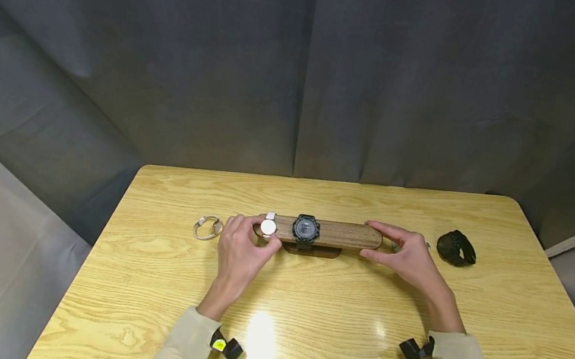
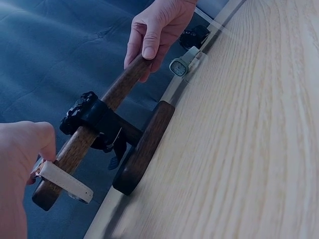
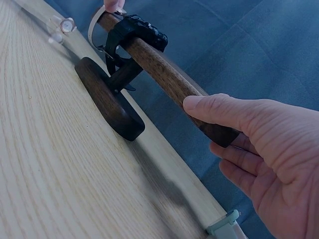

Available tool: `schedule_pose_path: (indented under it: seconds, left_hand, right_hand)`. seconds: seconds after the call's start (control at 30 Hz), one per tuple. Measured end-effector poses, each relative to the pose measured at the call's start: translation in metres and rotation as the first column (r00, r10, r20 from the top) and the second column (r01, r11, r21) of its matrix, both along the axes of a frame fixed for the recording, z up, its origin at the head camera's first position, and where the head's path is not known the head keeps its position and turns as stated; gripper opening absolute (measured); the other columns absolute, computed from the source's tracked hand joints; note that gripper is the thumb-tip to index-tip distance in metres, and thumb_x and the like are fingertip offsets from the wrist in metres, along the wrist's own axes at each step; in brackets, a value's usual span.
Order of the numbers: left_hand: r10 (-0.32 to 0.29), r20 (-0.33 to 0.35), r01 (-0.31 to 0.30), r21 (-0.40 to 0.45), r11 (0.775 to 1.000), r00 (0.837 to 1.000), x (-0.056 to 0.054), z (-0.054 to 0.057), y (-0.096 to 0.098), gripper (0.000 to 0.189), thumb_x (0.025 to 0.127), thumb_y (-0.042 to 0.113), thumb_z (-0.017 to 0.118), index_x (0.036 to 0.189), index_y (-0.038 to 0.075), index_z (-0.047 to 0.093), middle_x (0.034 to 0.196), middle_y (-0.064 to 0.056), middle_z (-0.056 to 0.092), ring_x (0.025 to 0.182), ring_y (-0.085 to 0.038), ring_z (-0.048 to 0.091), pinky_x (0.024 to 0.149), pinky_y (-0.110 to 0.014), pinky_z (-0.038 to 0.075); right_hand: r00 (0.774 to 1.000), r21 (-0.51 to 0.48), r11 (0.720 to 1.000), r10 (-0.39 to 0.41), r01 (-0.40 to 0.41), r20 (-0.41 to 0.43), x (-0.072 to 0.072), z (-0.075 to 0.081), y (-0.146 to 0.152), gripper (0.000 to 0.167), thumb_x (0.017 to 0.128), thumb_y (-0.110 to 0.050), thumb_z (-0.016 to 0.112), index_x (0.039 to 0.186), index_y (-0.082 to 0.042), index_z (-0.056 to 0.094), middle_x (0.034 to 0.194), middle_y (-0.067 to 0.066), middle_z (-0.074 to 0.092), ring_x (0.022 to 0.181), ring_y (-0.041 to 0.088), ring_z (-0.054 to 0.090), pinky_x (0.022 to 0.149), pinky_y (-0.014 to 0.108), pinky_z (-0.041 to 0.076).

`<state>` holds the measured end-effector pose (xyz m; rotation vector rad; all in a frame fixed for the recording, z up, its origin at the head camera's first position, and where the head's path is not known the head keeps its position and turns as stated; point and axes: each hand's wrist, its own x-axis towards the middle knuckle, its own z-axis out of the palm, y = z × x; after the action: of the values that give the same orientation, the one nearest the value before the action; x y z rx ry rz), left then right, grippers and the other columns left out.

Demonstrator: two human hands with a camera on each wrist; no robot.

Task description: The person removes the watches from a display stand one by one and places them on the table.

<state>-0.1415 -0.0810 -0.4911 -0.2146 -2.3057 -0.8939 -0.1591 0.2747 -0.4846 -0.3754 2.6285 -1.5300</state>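
A dark wooden watch stand (image 1: pixel 348 235) is on the table, its T-shaped bar raised above a small base (image 3: pixel 107 99). Around the bar's left end hangs a watch with a white strap (image 2: pixel 67 181), and my left hand (image 1: pixel 241 246) pinches it at the case between thumb and fingers. A chunky black watch (image 1: pixel 305 228) is strapped round the bar just left of its middle. At the bar's right end, my right hand (image 1: pixel 412 258) grips the wood, thumb on the near side and fingers on the far side.
Left of the stand lies a light-strapped watch (image 1: pixel 205 228). A black watch (image 1: pixel 455 248) rests on the right, and a pale green watch (image 2: pixel 179 66) is partly hidden behind my right hand in the head view. Grey curtain (image 1: pixel 304 86) hangs behind the wooden table (image 1: pixel 324 316).
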Motion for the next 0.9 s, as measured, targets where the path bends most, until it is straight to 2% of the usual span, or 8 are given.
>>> schedule_pose_path:
  seconds: [0.33, 0.57, 0.73, 0.8, 0.9]
  left_hand:
    - [0.013, 0.011, -0.013, 0.012, 1.000, 1.000, -0.001, 0.001, -0.003, 0.034, 0.073, 0.024, 0.083, 0.098, 0.002, 0.077, 0.079, -0.007, 0.068, 0.077, -0.023, 0.059, 0.064, -0.033, 0.046]
    - [0.017, 0.010, -0.017, 0.018, 1.000, 1.000, -0.002, 0.002, -0.005, 0.032, 0.072, 0.022, 0.082, 0.096, 0.002, 0.077, 0.072, -0.010, 0.063, 0.072, -0.023, 0.055, 0.065, -0.035, 0.042]
    - [0.024, 0.012, -0.024, 0.010, 1.000, 1.000, -0.003, 0.003, -0.007, 0.031, 0.072, 0.022, 0.080, 0.095, 0.001, 0.076, 0.070, -0.010, 0.061, 0.070, -0.023, 0.054, 0.069, -0.038, 0.043]
    - [0.025, 0.020, -0.025, 0.009, 1.000, 0.999, -0.003, 0.004, -0.008, 0.031, 0.072, 0.022, 0.079, 0.095, 0.001, 0.076, 0.070, -0.011, 0.061, 0.070, -0.024, 0.053, 0.069, -0.039, 0.044]
    - [0.021, 0.034, -0.022, 0.011, 1.000, 0.999, -0.003, 0.006, -0.011, 0.031, 0.072, 0.021, 0.078, 0.095, 0.000, 0.076, 0.070, -0.012, 0.061, 0.072, -0.024, 0.053, 0.069, -0.038, 0.045]
  right_hand:
    - [1.000, -0.001, 1.000, -0.001, 0.001, 0.008, 0.001, 0.002, 0.000, 0.068, 0.085, -0.036, 0.089, 0.146, -0.020, 0.063, 0.151, 0.008, 0.058, 0.148, 0.038, 0.042, 0.046, 0.034, 0.041]
    - [1.000, 0.003, 1.000, -0.003, 0.003, 0.009, 0.000, 0.002, 0.000, 0.068, 0.085, -0.037, 0.089, 0.146, -0.020, 0.063, 0.151, 0.008, 0.058, 0.147, 0.039, 0.043, 0.049, 0.034, 0.042]
    - [1.000, 0.024, 1.000, -0.004, 0.004, 0.005, 0.001, 0.001, 0.000, 0.068, 0.085, -0.039, 0.088, 0.146, -0.023, 0.063, 0.151, 0.005, 0.058, 0.147, 0.038, 0.043, 0.062, 0.033, 0.048]
    - [1.000, 0.024, 1.000, -0.002, 0.002, 0.005, 0.001, 0.001, 0.000, 0.068, 0.085, -0.039, 0.088, 0.146, -0.022, 0.063, 0.151, 0.005, 0.058, 0.147, 0.038, 0.043, 0.063, 0.033, 0.048]
    - [1.000, 0.011, 1.000, 0.000, 0.000, 0.013, 0.001, 0.002, 0.000, 0.069, 0.085, -0.038, 0.088, 0.147, -0.019, 0.063, 0.151, 0.007, 0.058, 0.147, 0.038, 0.043, 0.056, 0.033, 0.046]
